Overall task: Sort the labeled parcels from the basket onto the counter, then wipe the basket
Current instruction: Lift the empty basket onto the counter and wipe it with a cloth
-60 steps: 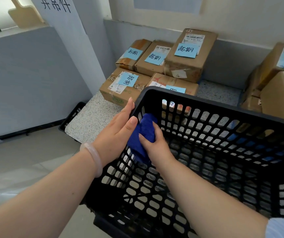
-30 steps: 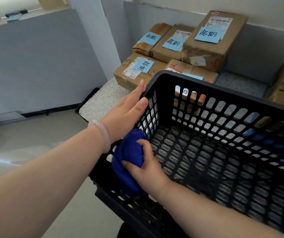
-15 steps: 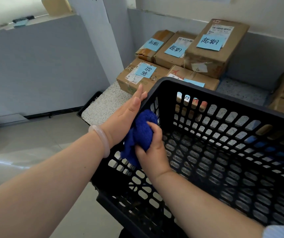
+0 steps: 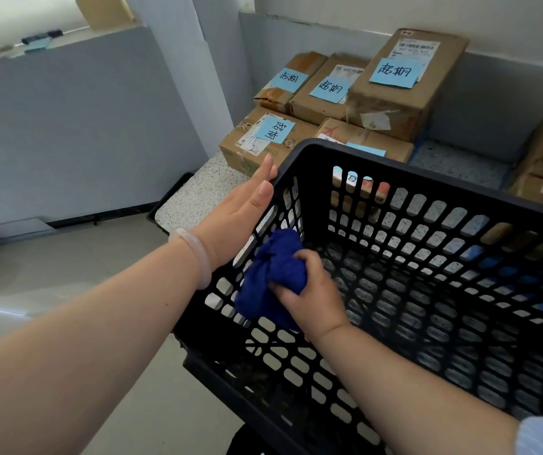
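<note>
Left hand [image 4: 240,210] is flat, fingers straight, pressed vs the outside corner of the black basket [image 4: 427,178]. Right hand [image 4: 309,290] is inside, fingers curled round a bunched blue cloth [image 4: 271,274] on the left wall. Parcels [image 4: 404,83] w/ blue labels sit on the counter [image 4: 198,192] behind.

Grey-blue walls [image 4: 66,126], a white pillar [image 4: 194,77] and a pale glossy floor [image 4: 76,261].
</note>
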`<state>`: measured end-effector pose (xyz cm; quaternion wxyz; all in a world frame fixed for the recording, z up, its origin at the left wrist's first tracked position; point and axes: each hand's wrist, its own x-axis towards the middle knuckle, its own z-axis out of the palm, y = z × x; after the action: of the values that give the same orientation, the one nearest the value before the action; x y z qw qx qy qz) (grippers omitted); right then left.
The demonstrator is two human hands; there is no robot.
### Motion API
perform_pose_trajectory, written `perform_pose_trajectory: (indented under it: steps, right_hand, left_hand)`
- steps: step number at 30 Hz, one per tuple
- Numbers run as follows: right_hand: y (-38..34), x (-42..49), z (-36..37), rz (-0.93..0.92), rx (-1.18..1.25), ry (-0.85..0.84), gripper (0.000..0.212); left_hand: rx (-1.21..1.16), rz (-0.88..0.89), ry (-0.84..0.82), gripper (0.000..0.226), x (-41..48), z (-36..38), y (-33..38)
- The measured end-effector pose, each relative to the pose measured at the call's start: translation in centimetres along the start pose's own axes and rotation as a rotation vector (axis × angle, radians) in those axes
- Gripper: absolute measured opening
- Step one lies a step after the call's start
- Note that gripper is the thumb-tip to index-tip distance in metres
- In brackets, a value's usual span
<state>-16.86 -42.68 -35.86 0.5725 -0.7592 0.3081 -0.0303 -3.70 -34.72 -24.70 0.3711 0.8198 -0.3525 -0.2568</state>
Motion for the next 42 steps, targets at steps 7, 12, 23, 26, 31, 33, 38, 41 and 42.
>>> perform_pose_trajectory:
  steps: [7,12,23,26,31,33,38,41,42]
  right_hand:
    - [-4.4,2.8,-0.2,-0.199,0.229,0.11,0.083]
    - [-3.8,2.3,2.0,-0.171,0.3,0.15,0.078]
    - [-1.2,0.9,0.7,-0.055,0.306,0.19,0.065]
    - [-3.6,3.7,-0.6,0.014,0.431,0.264,0.069]
    - [-4.7,4.3,0.4,0.01,0.313,0.136,0.079]
    - [-3.6,3.1,1.6,0.057,0.291,0.115,0.078]
    - [-1.2,0.7,4.6,0.161,0.237,-0.023,0.059]
    - [-1.3,-0.6,5.1,0.196,0.254,-0.098,0.059]
    - [-1.4,-1.4,5.3,0.189,0.236,-0.127,0.061]
  left_hand:
    - [-0.073,-0.012,0.009,0.068,0.3,-0.1,-0.7]
    - [-0.063,-0.017,-0.003,0.071,0.5,-0.1,-1.1]
    - [-0.036,-0.024,-0.005,0.068,0.2,-0.1,-0.3]
    - [-0.022,-0.025,-0.003,0.072,0.2,-0.1,-0.2]
    - [-0.031,-0.03,0.006,0.071,0.3,0.0,-0.5]
    - [-0.015,-0.027,0.006,0.072,0.3,-0.1,-0.5]
    - [0.007,-0.029,-0.001,0.074,0.3,0.0,-0.4]
    - [0.016,-0.024,0.003,0.074,0.2,0.1,-0.4]
    - [0.018,-0.021,0.004,0.076,0.1,0.1,-0.4]
